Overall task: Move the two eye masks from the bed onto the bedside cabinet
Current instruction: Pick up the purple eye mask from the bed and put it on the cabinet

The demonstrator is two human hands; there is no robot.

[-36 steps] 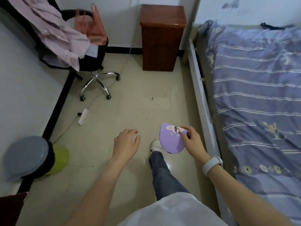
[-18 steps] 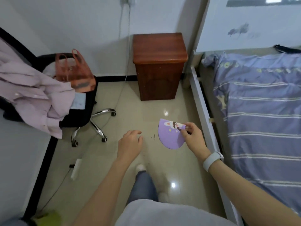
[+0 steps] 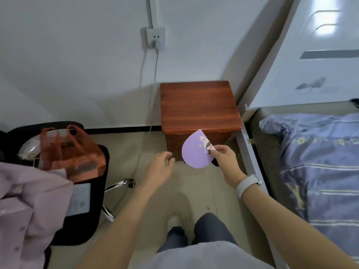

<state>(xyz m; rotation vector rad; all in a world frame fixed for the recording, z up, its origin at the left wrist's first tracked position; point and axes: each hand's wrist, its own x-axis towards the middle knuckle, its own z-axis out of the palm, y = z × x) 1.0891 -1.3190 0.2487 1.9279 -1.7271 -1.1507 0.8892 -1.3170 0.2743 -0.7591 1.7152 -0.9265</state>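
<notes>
The mask (image 3: 195, 155), purple with a cartoon print, hangs in the air in front of the cabinet (image 3: 200, 105), its top tip level with the cabinet's front edge. The right hand (image 3: 223, 158) pinches it at its right side between thumb and fingers; a dark bit shows behind the mask's lower right, too hidden to tell what it is. A white band (image 3: 247, 184) sits on that wrist. The left hand (image 3: 160, 166) is empty, fingers loosely curled and a little apart, near the cabinet's lower left corner. The bed (image 3: 320, 171) with its striped blue cover lies to the right, its white frame just beside the cabinet. A chair (image 3: 83, 191) with an orange bag (image 3: 71, 152) stands on the left
</notes>
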